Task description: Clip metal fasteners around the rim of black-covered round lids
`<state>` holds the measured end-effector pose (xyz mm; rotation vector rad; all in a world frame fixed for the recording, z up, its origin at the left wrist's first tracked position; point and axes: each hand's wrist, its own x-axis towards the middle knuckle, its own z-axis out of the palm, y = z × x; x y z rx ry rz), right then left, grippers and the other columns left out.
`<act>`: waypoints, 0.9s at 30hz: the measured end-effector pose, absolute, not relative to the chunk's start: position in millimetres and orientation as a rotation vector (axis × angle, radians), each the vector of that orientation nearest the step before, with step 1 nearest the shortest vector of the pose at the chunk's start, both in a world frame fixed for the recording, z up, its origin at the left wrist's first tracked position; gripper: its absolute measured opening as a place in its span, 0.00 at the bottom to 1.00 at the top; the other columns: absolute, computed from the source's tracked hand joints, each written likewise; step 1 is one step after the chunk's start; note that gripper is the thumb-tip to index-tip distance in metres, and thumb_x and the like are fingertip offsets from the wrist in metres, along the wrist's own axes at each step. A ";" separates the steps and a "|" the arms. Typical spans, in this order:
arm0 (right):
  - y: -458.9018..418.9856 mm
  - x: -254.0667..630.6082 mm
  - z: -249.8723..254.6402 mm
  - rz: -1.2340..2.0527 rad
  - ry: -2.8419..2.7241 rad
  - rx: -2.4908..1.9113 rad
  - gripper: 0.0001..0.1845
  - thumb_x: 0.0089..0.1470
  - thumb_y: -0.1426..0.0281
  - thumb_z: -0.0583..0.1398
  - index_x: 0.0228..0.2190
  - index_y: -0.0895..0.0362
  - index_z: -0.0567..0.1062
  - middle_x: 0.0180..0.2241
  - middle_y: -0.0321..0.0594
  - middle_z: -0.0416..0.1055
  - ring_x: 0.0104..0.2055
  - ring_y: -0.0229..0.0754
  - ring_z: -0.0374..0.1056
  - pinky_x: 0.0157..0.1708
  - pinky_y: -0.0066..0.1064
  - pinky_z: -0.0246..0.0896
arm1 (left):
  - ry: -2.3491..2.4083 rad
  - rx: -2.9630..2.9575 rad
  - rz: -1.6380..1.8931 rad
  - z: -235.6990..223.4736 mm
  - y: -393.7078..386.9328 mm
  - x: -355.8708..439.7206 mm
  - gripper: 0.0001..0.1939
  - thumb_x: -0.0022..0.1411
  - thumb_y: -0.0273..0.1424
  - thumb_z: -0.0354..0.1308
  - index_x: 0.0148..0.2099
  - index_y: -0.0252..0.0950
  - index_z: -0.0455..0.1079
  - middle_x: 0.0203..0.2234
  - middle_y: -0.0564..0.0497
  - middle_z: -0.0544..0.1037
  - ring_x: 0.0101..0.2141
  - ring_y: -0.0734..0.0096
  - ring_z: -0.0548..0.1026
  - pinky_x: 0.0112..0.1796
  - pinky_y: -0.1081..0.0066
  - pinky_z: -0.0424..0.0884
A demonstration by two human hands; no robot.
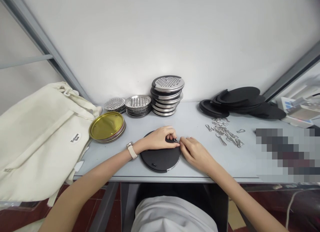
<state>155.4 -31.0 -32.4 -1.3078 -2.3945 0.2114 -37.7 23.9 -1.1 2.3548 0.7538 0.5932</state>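
A round black disc [161, 158] with a shiny metal rim along part of its edge lies flat near the table's front edge. My left hand [160, 138] rests over its upper part, thumb and fingers pinched on a small metal clip [176, 140]. From the other side, my right hand [195, 152] meets it at the disc's right edge, its fingertips closed at the same clip. The fingers cover most of the clip. Loose metal clips [226, 132] are scattered to the right of my right hand.
Gold-coloured lids [106, 125] are piled at left, beside a cream bag [42, 142]. Along the wall stand round metal grater plates [138, 104] and a taller stack of black-edged graters [167, 95]. Black discs [240, 97] are heaped at the back right.
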 end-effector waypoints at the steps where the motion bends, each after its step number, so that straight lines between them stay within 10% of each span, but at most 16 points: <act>1: -31.2 155.5 -32.4 0.209 -2.395 -1.311 0.11 0.62 0.73 0.46 0.26 0.54 0.57 0.23 0.36 0.62 0.27 0.42 0.59 0.31 0.32 0.52 | 0.751 2.361 0.594 -1.4 24.0 -37.8 0.10 0.56 0.34 0.61 0.32 0.35 0.63 0.27 0.54 0.66 0.30 0.75 0.65 0.32 0.74 0.63; 27: -31.0 152.3 -34.0 0.140 -2.363 -1.367 0.10 0.58 0.73 0.48 0.25 0.54 0.60 0.21 0.37 0.64 0.26 0.42 0.61 0.28 0.31 0.52 | 0.753 2.329 0.577 0.2 22.7 -38.5 0.11 0.56 0.35 0.61 0.32 0.35 0.63 0.28 0.54 0.66 0.30 0.75 0.65 0.33 0.73 0.63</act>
